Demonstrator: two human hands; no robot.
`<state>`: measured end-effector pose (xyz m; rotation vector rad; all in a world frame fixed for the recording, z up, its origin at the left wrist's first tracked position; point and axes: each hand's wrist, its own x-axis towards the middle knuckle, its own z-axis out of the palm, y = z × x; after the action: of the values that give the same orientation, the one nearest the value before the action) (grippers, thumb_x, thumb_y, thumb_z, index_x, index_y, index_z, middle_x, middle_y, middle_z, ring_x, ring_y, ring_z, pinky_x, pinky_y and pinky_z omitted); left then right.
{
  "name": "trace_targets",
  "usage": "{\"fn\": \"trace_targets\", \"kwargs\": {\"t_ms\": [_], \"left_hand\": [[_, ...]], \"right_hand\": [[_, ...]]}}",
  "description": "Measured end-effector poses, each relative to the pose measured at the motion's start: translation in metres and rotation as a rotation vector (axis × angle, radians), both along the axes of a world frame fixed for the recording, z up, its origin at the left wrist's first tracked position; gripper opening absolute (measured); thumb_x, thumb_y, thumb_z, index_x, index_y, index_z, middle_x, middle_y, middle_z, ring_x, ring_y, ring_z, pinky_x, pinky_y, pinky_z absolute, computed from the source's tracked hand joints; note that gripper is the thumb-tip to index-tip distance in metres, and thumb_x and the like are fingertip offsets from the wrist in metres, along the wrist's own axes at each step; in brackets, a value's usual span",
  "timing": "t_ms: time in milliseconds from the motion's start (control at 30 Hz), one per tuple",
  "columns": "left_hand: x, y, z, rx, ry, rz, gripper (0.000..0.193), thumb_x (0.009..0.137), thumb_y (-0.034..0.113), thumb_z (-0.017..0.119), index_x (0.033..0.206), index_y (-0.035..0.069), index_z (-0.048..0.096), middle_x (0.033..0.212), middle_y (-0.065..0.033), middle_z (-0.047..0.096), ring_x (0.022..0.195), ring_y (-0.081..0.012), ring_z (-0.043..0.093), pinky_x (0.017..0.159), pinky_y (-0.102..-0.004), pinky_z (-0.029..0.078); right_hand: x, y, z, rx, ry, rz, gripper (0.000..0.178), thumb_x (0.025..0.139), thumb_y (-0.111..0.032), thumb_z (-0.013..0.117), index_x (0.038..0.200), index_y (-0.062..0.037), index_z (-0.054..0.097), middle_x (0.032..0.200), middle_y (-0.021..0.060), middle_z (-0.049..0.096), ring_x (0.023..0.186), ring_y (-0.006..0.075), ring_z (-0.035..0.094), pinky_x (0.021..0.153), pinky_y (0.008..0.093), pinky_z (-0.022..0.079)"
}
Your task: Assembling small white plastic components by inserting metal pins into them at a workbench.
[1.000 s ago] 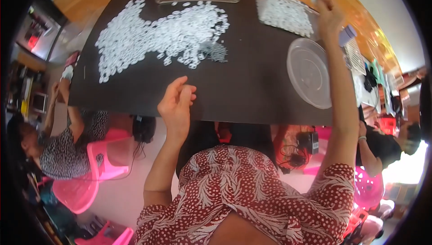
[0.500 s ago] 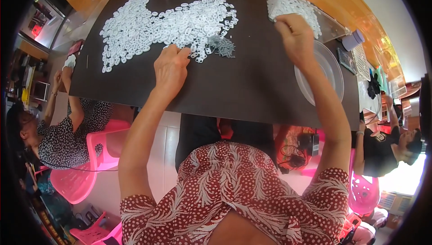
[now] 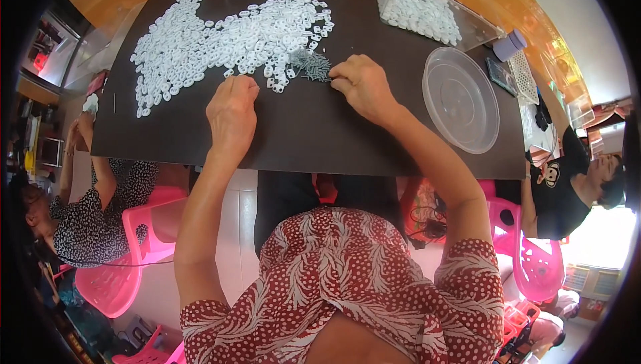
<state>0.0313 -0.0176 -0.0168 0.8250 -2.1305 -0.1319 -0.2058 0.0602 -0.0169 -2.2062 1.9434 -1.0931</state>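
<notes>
Pins (image 3: 312, 65), grey and slender, lie heaped just left of the right hand (image 3: 366, 88).
Pointing every which way, they sit at the near right edge of the white oval pieces (image 3: 257, 33); the right hand is nearer, its fingertips at the heap's right side, whether pinching one I cannot tell. The left hand (image 3: 232, 115), curled closed, is near side of the white pieces, anything inside hidden.

The dark bench (image 3: 300, 140) bears grey pins (image 3: 312, 66) beside the right grip (image 3: 366, 90), white pieces (image 3: 257, 40) leftward, a clear round lid (image 3: 461, 100) rightward.
</notes>
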Motion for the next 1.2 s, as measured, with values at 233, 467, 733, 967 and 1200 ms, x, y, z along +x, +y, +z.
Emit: {"fn": "trace_targets", "kwargs": {"t_ms": [233, 467, 733, 967, 1200], "left_hand": [[-0.003, 0.043, 0.004, 0.377, 0.254, -0.097, 0.006, 0.079, 0.002, 0.064, 0.082, 0.002, 0.058, 0.074, -0.0106, 0.058, 0.063, -0.0242, 0.057, 0.058, -0.0316, 0.045], [-0.01, 0.061, -0.002, 0.615, 0.377, -0.182, 0.006, 0.082, 0.005, 0.063, 0.083, 0.0, 0.059, 0.072, -0.0071, 0.057, 0.061, -0.014, 0.053, 0.058, -0.0259, 0.044], [-0.008, 0.068, -0.003, 0.87, 0.614, -0.185, 0.011, 0.088, 0.009, 0.059, 0.085, -0.001, 0.06, 0.074, -0.0036, 0.06, 0.06, -0.0089, 0.052, 0.056, -0.0208, 0.042], [-0.015, 0.08, 0.006, 1.337, 0.908, -0.379, 0.015, 0.091, 0.015, 0.056, 0.089, 0.001, 0.056, 0.071, -0.0074, 0.06, 0.052, -0.0095, 0.052, 0.047, -0.0205, 0.039], [-0.025, 0.089, 0.002, 1.402, 0.938, -0.436, 0.015, 0.092, 0.016, 0.054, 0.089, 0.001, 0.055, 0.07, -0.0077, 0.059, 0.053, -0.0093, 0.051, 0.046, -0.0197, 0.039]], "right_hand": [[0.002, 0.005, 0.0, -0.087, 0.085, 0.01, 0.011, 0.071, -0.005, 0.069, 0.081, -0.0068, 0.066, 0.074, 0.0073, 0.056, 0.075, 0.0256, 0.054, 0.066, 0.036, 0.044], [0.013, 0.014, 0.0, -0.098, 0.021, 0.086, 0.009, 0.068, -0.003, 0.068, 0.075, -0.0071, 0.063, 0.075, 0.0073, 0.054, 0.074, 0.0268, 0.052, 0.064, 0.0367, 0.044], [0.019, 0.013, -0.002, -0.101, 0.148, 0.126, 0.01, 0.07, -0.002, 0.065, 0.072, -0.0032, 0.055, 0.073, 0.0086, 0.051, 0.073, 0.0278, 0.05, 0.063, 0.0377, 0.043], [0.043, 0.039, 0.013, 0.046, -0.255, 0.038, 0.008, 0.075, -0.003, 0.063, 0.078, -0.0017, 0.056, 0.073, 0.011, 0.058, 0.068, 0.0256, 0.056, 0.061, 0.0356, 0.045], [0.06, 0.061, 0.022, 0.306, -0.77, 0.018, 0.008, 0.082, -0.001, 0.062, 0.09, 0.0007, 0.06, 0.084, 0.0003, 0.06, 0.074, 0.0037, 0.053, 0.064, 0.0194, 0.044]]}}
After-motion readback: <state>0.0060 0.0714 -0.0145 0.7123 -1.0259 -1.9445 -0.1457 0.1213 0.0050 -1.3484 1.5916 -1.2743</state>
